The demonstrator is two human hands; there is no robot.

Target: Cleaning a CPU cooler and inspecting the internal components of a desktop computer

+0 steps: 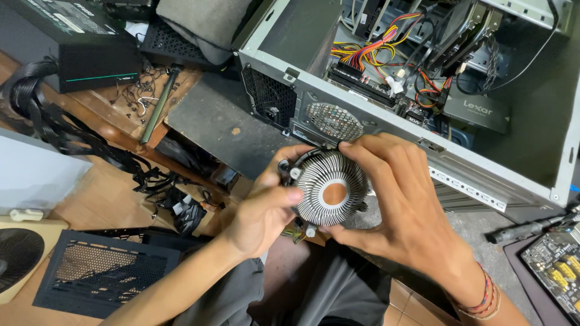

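Note:
A round processor cooler (330, 188), with radial silver fins and a copper centre, is held up in both hands with its underside facing me. My left hand (261, 211) grips its left rim, thumb laid across the fins. My right hand (403, 205) wraps around the right and lower rim, fingertips on the top edge. White push pins show at the cooler's corners. Just behind it lies an open grey computer case (386, 121) on its side, with coloured cables (374, 51) inside.
A black power supply (81, 45) with a bundle of black cables (72, 139) lies at the top left. A black perforated panel (103, 271) sits at the lower left beside a beige fan housing (21, 256). A circuit board (559, 271) and a screwdriver (525, 229) are at the right.

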